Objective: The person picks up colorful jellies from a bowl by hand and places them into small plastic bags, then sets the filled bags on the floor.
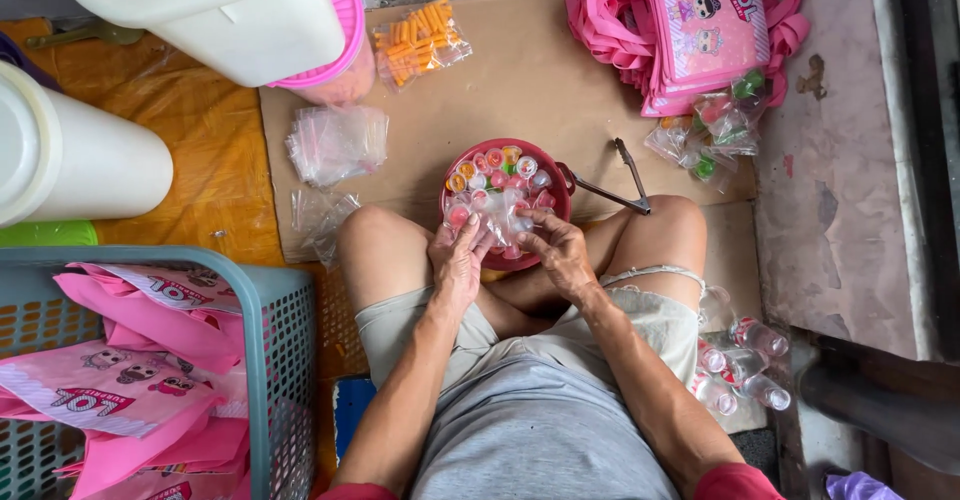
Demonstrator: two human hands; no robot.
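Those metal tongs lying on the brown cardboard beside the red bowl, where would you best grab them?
Probably by the joined end of the metal tongs, which lies near the round red plastic bowl. The two arms spread away from there toward the knee, so come from above and pinch both arms together close to the joint.

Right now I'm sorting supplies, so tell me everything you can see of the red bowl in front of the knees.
The red bowl is round, looks like plastic, and sits upright on brown cardboard between the person's knees. It holds small clear jelly cups with coloured fillings. A clear bag held by the left hand and right hand overlaps its near rim. Metal tongs lie at its right.
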